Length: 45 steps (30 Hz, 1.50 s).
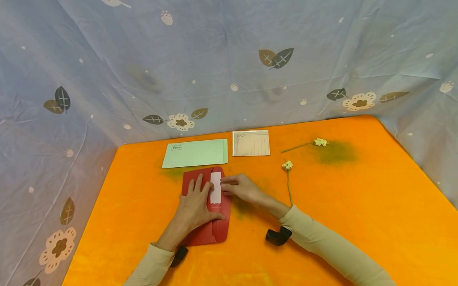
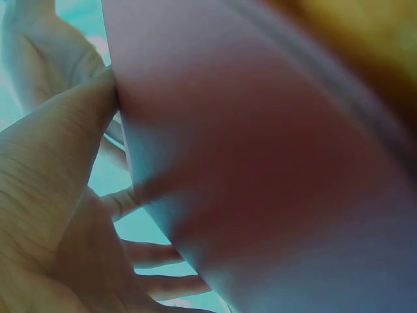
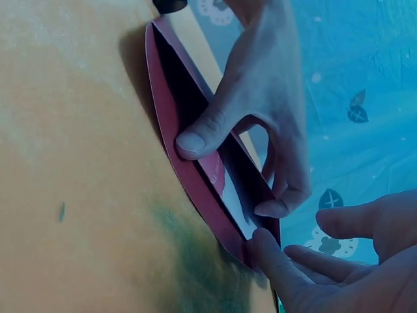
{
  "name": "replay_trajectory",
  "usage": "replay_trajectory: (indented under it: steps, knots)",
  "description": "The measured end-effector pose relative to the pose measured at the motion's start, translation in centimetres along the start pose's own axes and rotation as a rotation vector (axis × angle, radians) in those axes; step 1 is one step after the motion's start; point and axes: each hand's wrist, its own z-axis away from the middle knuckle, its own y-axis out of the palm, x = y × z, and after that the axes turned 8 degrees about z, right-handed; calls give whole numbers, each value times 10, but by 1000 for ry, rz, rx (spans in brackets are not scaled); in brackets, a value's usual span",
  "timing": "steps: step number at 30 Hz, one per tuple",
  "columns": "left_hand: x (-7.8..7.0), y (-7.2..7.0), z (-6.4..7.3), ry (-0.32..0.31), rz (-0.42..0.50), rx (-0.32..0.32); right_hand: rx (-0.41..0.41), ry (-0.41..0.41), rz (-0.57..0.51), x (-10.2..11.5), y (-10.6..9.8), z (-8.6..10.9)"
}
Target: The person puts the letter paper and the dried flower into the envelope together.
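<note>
A red envelope (image 1: 204, 229) lies left of centre on the orange table (image 1: 343, 206), toward the near side. It is plain and smooth, its flap (image 1: 223, 230) folded out to the right with rounded corners and small, unreadable print by the mouth. A white slip (image 1: 216, 192) shows at the mouth, its near edge ragged.

The envelope's long axis runs near to far, its mouth facing right; the slip's visible strip lies the same way, at the far end of the mouth.

The left hand (image 1: 193, 206) is spread across the envelope, thumb on the flap, fingers on the body, the index bent at the mouth. The right hand (image 1: 247, 188) touches the edge beside the slip with its fingertips; whether it pinches slip or flap, I cannot tell.

The left hand covers much of the envelope's middle, and the slip's left part is hidden inside. In the left wrist view the red surface is blurred, with the fingertips out of sight behind its edge.
</note>
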Motion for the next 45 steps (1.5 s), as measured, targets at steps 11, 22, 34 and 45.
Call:
replay_trajectory:
  steps: [11,22,34,45]
  knots:
    - [1,0,1,10,-8,-3,-17,-132,301,0,16,-8]
    - [-2,0,-6,-6,10,-7,-13,-126,377,3,12,-13]
    - [-3,2,-9,-10,4,-11,-20,-109,384,4,12,-16]
    - [-3,0,-8,-5,-14,-15,-7,-170,382,4,0,-12]
